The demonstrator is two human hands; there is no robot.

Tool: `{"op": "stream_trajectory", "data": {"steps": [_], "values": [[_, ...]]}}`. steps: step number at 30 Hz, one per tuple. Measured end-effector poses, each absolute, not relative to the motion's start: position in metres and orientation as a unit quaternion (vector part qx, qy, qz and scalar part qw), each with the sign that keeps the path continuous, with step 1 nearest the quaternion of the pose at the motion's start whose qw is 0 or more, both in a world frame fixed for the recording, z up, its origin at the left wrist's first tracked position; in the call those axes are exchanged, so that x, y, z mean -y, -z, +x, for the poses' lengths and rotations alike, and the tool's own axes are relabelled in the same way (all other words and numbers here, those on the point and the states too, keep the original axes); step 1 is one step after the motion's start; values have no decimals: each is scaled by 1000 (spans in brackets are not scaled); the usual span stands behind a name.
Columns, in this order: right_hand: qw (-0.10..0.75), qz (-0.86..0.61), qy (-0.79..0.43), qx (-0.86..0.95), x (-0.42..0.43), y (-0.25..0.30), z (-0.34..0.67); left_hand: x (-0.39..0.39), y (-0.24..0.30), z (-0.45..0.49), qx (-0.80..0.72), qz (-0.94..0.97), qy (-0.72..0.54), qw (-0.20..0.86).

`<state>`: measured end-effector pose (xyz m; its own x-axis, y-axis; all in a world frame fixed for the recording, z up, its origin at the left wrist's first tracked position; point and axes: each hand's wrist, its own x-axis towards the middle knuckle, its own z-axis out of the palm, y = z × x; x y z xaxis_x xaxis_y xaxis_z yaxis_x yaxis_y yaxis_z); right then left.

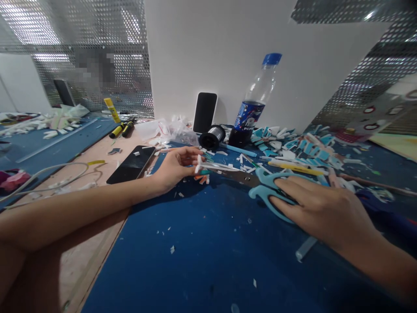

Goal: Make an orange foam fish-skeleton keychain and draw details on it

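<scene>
My right hand (pixel 321 204) grips the light-blue handles of a pair of scissors (pixel 239 176), fingers through the loops. The blades point left toward my left hand (pixel 177 167), slightly apart. Between the thumb and fingers of my left hand is a small white piece (pixel 199 164), which looks like cut foam; its exact shape is partly hidden. The blade tips reach this white piece; whether they touch it I cannot tell. Small orange scraps (pixel 203 178) lie just below the blades on the blue work surface (pixel 195 252).
Behind my hands stand a cola bottle (pixel 249 115), a spool of wire (pixel 212 137) and a propped phone (pixel 205 112). Another phone (pixel 132 164) lies left. Blue-and-white cut pieces (pixel 302 145) are heaped at right, near a yellow pen-like stick (pixel 296 168). A white cable (pixel 73 178) curls at left.
</scene>
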<state>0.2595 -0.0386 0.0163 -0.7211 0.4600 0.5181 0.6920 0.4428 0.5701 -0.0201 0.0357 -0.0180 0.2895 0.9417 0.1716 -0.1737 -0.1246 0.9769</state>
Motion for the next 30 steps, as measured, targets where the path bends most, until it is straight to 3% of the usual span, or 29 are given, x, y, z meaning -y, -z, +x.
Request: {"op": "stream_trajectory", "data": {"steps": [11, 30], "values": [[159, -352, 416, 824, 41, -17, 258, -34, 15, -19, -349, 570, -485, 564], [109, -377, 411, 823, 42, -17, 262, -34, 17, -20, -353, 576, -483, 557]]}}
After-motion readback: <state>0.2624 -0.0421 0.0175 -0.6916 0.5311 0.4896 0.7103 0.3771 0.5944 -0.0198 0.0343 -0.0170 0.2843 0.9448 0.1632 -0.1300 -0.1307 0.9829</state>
